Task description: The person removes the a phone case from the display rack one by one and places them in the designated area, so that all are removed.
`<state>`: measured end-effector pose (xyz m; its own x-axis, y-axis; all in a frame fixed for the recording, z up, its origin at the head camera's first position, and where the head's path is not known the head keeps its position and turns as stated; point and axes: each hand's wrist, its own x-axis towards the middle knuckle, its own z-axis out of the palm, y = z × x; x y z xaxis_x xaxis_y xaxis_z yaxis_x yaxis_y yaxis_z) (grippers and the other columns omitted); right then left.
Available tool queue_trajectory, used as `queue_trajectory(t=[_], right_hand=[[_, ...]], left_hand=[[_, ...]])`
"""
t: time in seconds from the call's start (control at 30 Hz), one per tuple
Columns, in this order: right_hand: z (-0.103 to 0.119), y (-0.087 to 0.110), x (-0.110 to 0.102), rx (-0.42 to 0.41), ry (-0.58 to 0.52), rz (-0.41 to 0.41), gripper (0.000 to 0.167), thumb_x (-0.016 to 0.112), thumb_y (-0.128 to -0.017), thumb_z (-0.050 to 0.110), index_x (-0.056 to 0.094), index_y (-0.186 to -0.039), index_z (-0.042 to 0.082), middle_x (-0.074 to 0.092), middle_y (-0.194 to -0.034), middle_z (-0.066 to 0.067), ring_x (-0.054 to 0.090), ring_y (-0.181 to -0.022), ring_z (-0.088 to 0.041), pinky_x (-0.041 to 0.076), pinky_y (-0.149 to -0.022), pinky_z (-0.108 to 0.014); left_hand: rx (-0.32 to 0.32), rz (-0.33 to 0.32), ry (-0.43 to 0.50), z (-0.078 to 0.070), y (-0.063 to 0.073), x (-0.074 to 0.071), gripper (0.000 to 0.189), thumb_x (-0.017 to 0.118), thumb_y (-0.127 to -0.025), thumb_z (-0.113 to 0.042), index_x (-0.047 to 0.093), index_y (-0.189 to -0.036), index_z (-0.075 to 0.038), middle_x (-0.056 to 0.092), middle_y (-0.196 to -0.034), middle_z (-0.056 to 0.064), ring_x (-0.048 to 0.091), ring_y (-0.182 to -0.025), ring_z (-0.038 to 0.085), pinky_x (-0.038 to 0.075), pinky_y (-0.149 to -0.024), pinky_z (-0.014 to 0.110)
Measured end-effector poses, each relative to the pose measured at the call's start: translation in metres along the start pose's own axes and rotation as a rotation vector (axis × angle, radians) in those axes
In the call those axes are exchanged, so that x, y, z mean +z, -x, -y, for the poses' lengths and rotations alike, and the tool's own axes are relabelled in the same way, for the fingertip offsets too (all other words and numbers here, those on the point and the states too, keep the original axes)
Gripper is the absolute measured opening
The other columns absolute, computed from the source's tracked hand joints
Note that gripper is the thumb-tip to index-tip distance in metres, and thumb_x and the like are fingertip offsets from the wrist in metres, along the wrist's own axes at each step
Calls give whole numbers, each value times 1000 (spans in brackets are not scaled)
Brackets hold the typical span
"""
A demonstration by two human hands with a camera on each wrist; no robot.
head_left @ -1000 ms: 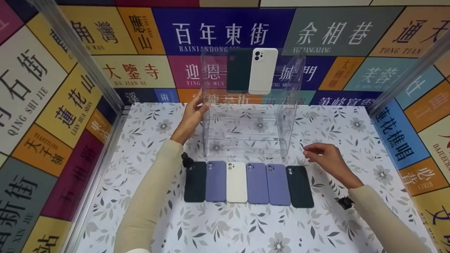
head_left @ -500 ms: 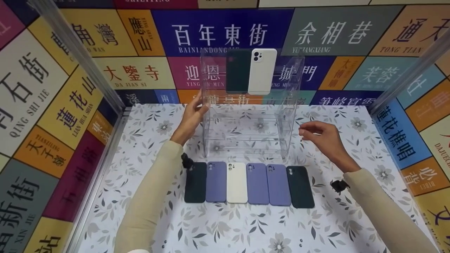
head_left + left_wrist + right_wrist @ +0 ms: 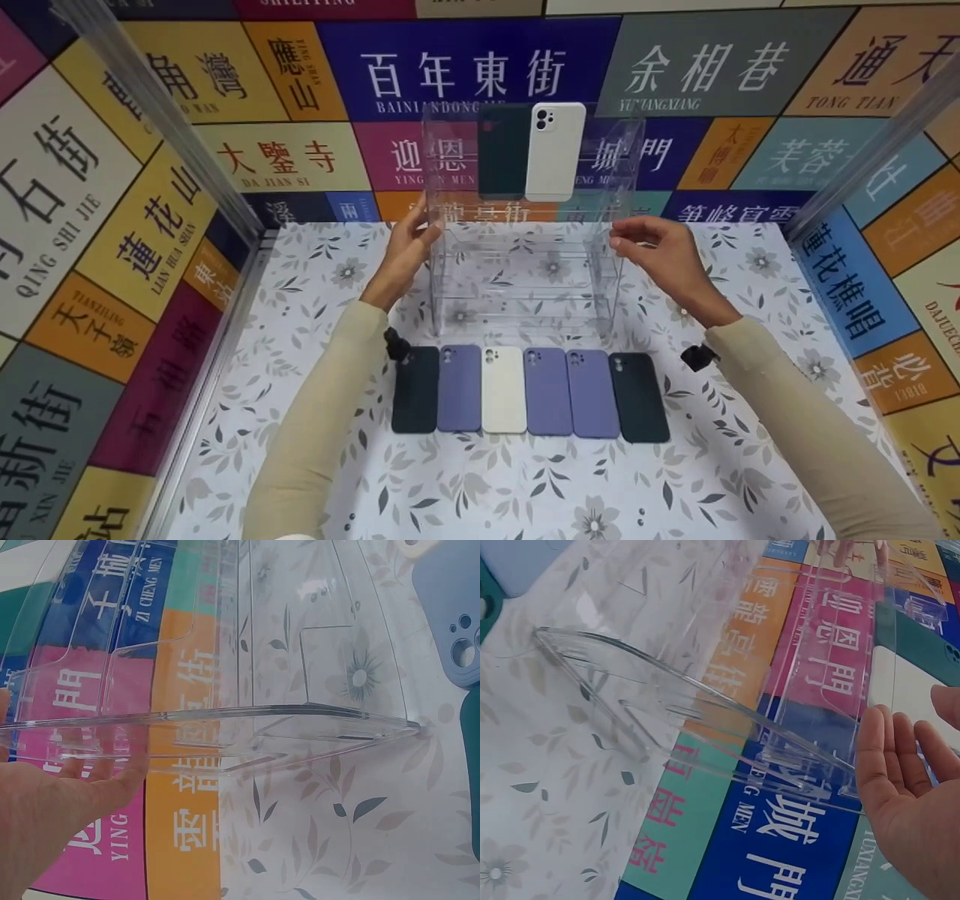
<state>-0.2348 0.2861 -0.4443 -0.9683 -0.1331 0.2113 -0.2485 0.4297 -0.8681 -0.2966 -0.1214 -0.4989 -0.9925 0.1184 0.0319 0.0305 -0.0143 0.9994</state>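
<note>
A clear acrylic display rack [image 3: 525, 300] stands on the table. A dark green phone case [image 3: 502, 154] and a white phone case [image 3: 556, 154] stand side by side on its top tier. My left hand [image 3: 405, 255] holds the rack's left side panel, its fingers showing through the clear plastic in the left wrist view. Beside the right side panel is my right hand [image 3: 664, 251], its fingers loosely bent and the thumb apart, holding nothing. Whether its fingertips touch the panel I cannot tell. The rack's lower tiers hold no cases.
In front of the rack lies a row of phone cases: a dark green case [image 3: 415, 390] at the left end, purple cases [image 3: 459, 388], a white case [image 3: 504, 391] and another dark green case [image 3: 640, 397] at the right end. Sign-printed walls [image 3: 480, 67] enclose the flower-patterned table [image 3: 480, 487].
My right hand has moved up and to the left, from the table's right part to the rack's right side. The left hand stays at the rack. The cases have not moved.
</note>
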Motion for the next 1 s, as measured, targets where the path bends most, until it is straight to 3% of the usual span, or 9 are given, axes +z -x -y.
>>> queue_trajectory(t=[0.57, 0.8, 1.0], right_hand=[[31, -52, 9, -9, 36, -46, 34, 81, -103, 21, 77, -134, 8, 76, -129, -10, 71, -110, -9, 55, -100, -25], [32, -61, 10, -33, 25, -153, 32, 81, -103, 19, 78, -131, 6, 77, -128, -13, 71, -107, -9, 56, -95, -23], [46, -74, 19, -52, 87, -153, 38, 80, -104, 26, 76, -137, 7, 74, -135, -13, 70, -118, -15, 54, -108, -33]], left_hand=[[16, -10, 17, 0, 1, 0, 69, 59, -114, -9, 30, -176, -20, 47, -166, 25, 55, -142, 45, 48, -116, 61], [14, 13, -12, 2, -2, 7, 70, 59, -114, -11, 28, -176, -21, 45, -169, 25, 55, -144, 43, 49, -116, 56], [23, -16, 13, 1, -1, 0, 69, 59, -113, -8, 31, -175, -20, 47, -166, 25, 58, -140, 41, 48, -117, 57]])
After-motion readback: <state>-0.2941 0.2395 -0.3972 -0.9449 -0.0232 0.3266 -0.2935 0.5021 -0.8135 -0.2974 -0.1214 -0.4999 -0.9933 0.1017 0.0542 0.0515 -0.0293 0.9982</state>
